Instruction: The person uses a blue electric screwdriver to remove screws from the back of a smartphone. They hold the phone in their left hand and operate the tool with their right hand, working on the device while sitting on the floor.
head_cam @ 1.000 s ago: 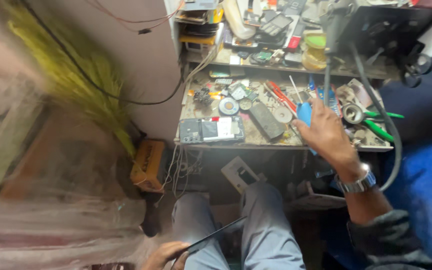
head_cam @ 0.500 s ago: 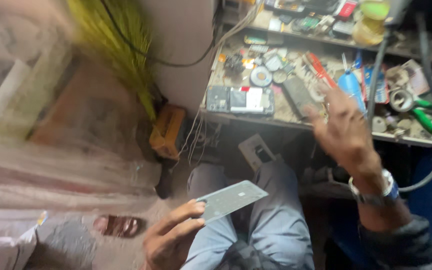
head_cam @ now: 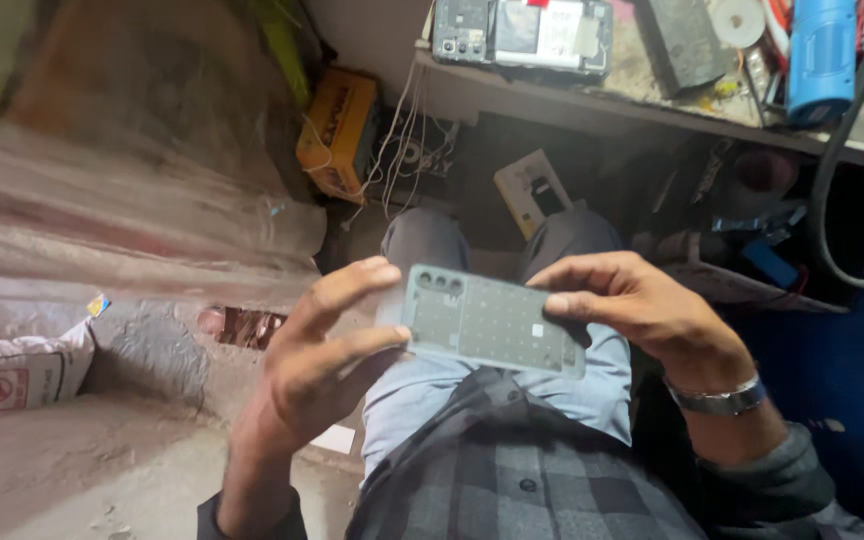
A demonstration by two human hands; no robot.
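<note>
The phone back cover (head_cam: 490,322) lies between the left hand (head_cam: 317,365) and right hand (head_cam: 642,305), above the lap, in front of the workbench (head_cam: 592,105).

- Panel (head_cam: 487,322): a thin, flat, grey-green rectangle with rounded corners, looking like a phone's back cover.
- Its upper left corner carries a short row of round camera openings.
- The face turned to the camera shows a faint grid of small dots and one small pale square near the right end.
- It lies lengthwise from left to right, tilted slightly so the right end sits lower, held in the air above the lap.
- Nothing bears it from below; its left end sits between the left hand's (head_cam: 317,365) fingers, and its right end is pinched by the right hand (head_cam: 642,305).
</note>
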